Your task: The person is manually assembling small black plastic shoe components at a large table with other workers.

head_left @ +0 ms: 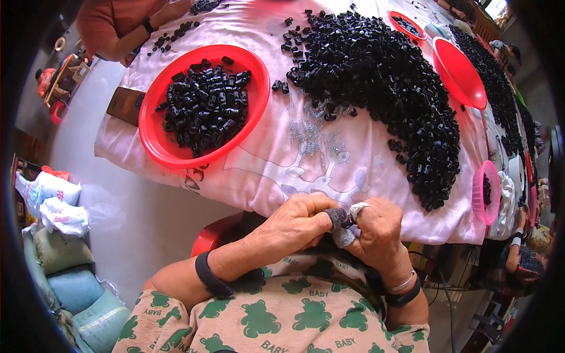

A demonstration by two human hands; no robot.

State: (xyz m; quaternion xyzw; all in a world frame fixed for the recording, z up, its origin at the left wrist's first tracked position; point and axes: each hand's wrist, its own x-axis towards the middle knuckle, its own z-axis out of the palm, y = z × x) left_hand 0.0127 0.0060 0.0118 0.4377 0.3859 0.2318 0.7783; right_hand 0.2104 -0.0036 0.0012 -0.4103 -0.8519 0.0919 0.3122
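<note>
Nearest, just off the table's near edge, the left hand [301,222] and the right hand [379,232] meet, fingertips pinched together on a small black piece [348,221], mostly hidden between them. A dark grey wrap [336,218] covers a left fingertip; pale wraps [358,209] cover two right ones. A red stool [210,237] shows past the left forearm. Beyond the hands, a pink cloth [385,176] with a printed pattern covers the table, and to the right stands a pink basket [478,194]. Farther in, loose metal springs [315,134] lie scattered. To their left, a red basin [147,132] holds black parts [206,112], with a brown case [125,106] just beside it. A large black heap [382,76] spreads to the right, near a red bowl [459,73]. At the far left, another person's arm [134,43] reaches over the table.
</note>
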